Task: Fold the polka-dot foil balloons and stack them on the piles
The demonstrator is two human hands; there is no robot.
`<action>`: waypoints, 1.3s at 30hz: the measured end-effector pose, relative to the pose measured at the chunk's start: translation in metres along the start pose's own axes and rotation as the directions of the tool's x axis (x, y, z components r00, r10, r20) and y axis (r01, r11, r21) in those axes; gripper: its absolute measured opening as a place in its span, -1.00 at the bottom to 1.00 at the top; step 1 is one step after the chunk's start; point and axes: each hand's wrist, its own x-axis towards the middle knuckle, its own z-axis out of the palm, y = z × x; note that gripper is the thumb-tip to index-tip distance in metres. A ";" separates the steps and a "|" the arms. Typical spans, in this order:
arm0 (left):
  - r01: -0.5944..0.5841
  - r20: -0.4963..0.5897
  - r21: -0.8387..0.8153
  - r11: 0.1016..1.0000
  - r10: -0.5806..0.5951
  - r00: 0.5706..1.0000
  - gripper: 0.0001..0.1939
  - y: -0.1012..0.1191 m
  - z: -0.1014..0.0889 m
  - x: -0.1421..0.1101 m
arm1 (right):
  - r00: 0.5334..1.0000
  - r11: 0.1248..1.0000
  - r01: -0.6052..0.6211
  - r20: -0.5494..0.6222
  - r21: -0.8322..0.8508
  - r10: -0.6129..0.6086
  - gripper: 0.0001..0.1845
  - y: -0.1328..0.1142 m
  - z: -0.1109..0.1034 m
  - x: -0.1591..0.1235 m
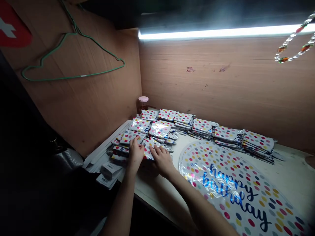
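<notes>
My left hand (136, 154) rests at the front of the near stacks, its fingers lying on a dotted folded packet (130, 136). The thumb points toward the packet beside it. My right hand (162, 159) lies with fingers spread on top of another folded foil packet (149, 144), white with coloured dots; its thumb is hidden underneath. Both hands touch the piles, and I see neither closed around a packet. Right of them, a large flat dotted foil balloon (221, 177) reading "happy birthday" lies on the table (157, 193).
Several stacks of folded packets (227, 134) line the back wall. A pink-lidded jar (143, 100) stands in the corner. Small white labelled bundles (110, 170) lie at the left edge. A green hanger (81, 77) hangs on the left wall, a beaded string (283, 59) at upper right.
</notes>
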 end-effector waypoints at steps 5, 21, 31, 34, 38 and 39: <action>-0.407 0.196 0.102 0.907 0.383 0.903 -0.65 -0.012 -0.021 -0.001 | 0.999 0.998 0.022 0.048 -0.061 -0.019 -0.27 -0.020 -0.002 0.038; -0.318 0.251 0.492 0.810 0.218 0.943 -0.59 -0.036 -0.009 0.024 | 0.946 0.953 -0.258 -0.160 0.158 0.283 -0.43 -0.007 0.052 0.038; -0.334 0.233 0.497 0.801 0.247 0.940 -0.51 -0.027 -0.008 0.016 | 0.866 0.901 -0.344 -0.282 0.265 0.413 -0.36 -0.008 0.036 0.013; -0.319 0.161 0.496 0.807 0.276 0.948 -0.48 -0.021 -0.017 0.006 | 0.746 0.797 -0.427 -0.332 0.427 0.578 -0.28 0.013 0.028 0.018; -0.338 0.149 0.479 0.810 0.304 0.941 -0.45 -0.014 -0.019 -0.014 | 0.732 0.672 -0.489 -0.159 0.556 0.663 -0.23 0.049 0.025 0.042; -0.367 0.183 0.468 0.804 0.318 0.930 -0.44 -0.013 -0.017 -0.018 | 0.748 0.666 -0.500 -0.112 0.553 0.655 -0.23 0.053 0.027 0.049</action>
